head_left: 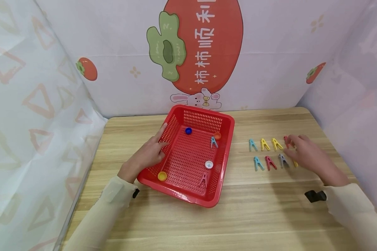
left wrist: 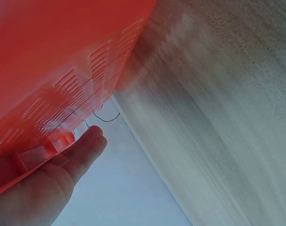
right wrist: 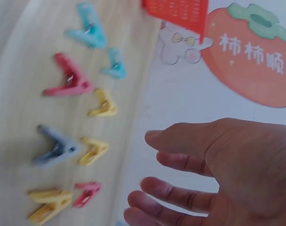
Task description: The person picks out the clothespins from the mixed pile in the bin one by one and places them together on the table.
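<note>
- The wooden table (head_left: pixel 260 216) carries everything, backed by a wall printed with a big persimmon picture (head_left: pixel 204 42).
- The red plastic basket (head_left: pixel 188 193) is the landmark — rectangular, perforated on walls and floor, set at a slight angle left of the table's middle.
- The left hand (head_left: pixel 147 157) rests on the basket's left rim, fingers straight and held together, fingertips reaching over the wall; the left wrist view shows the same fingers (left wrist: pixel 88 148) flat against the perforated side.
- The right hand (head_left: pixel 304 153) hovers well right of the basket, over the far end of the clothespin rows, fingers loosely spread and holding nothing.
- Small plastic clothespins lie in two rows right of the basket: a teal clothespin (head_left: pixel 252 145) nearest it, then two yellow ones, with a red clothespin (head_left: pixel 270 162) and a grey clothespin (head_left: pixel 282 160) in the nearer row.
- Inside the basket: a blue clothespin (head_left: pixel 214 142), a pink clothespin (head_left: pixel 203 179), and four bottle caps — blue cap (head_left: pixel 188 131), orange cap (head_left: pixel 217 136), white cap (head_left: pixel 209 165), yellow cap (head_left: pixel 162 176).
</note>
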Motion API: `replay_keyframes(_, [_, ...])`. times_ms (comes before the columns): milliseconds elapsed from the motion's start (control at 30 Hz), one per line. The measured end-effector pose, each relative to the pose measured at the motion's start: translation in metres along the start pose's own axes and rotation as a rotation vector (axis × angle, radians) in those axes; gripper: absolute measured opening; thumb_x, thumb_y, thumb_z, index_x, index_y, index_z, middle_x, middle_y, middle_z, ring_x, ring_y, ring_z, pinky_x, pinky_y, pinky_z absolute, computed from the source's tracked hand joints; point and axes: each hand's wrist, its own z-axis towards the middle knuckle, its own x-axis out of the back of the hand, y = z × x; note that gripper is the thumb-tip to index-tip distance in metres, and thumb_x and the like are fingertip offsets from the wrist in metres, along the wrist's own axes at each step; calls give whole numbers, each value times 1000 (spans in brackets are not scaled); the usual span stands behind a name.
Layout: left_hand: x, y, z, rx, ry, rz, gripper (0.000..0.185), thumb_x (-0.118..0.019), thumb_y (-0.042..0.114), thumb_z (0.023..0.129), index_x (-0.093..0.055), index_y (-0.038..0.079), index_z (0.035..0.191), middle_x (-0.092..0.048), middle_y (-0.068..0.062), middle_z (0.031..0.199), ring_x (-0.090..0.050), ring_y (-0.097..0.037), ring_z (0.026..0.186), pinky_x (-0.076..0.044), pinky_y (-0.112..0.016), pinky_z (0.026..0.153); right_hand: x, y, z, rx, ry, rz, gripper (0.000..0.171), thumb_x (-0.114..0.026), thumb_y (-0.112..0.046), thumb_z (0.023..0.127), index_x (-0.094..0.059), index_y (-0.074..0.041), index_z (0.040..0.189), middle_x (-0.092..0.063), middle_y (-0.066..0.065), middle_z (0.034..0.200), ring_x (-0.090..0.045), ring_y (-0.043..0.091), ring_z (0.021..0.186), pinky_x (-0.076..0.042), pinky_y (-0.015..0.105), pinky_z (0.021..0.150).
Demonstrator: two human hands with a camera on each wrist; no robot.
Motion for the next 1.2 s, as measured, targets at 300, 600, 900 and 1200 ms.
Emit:
replay_keyframes(300, [-1, 0, 0, -17, 3, -8, 52, -67, -4, 96, -67, 1, 148, 6, 2, 186, -50, -39, 147, -64, -50, 102, 16, -35, 20, -28, 9, 15, 36, -67, -22, 106, -62, 7, 127, -65, 36, 118, -64, 46, 100, -57, 62, 80])
replay_keyframes(600, [-2, -1, 0, 1, 7, 3, 53, -68, -3, 95, -66, 2, 148, 7, 3, 186, -50, -39, 146, -64, -51, 102, 23, -65, 34, -27, 18, 4, 35, -68, -23, 106, -62, 5, 127, -67, 38, 124, -66, 51, 108, -57, 65, 85])
replay_keyframes(900, [-1, -1, 0, -5, 5, 18, 52, -67, -2, 96, -67, 2, 148, 8, 2, 186, -49, -40, 148, -63, -52, 104, 25, -98, 48, 32, 29, 9, 35, -69, -26, 105, -65, 2, 126, -70, 32, 123, -69, 44, 103, -60, 61, 84])
replay_keyframes(1200, [-1, 0, -1, -7, 7, 36, 52, -67, -1, 96, -67, 2, 147, 8, 1, 186, -50, -40, 148, -62, -51, 108, 29, -128, 61, 12, 27, 26, 38, -71, -28, 104, -65, 1, 128, -68, 30, 126, -67, 45, 109, -62, 61, 89])
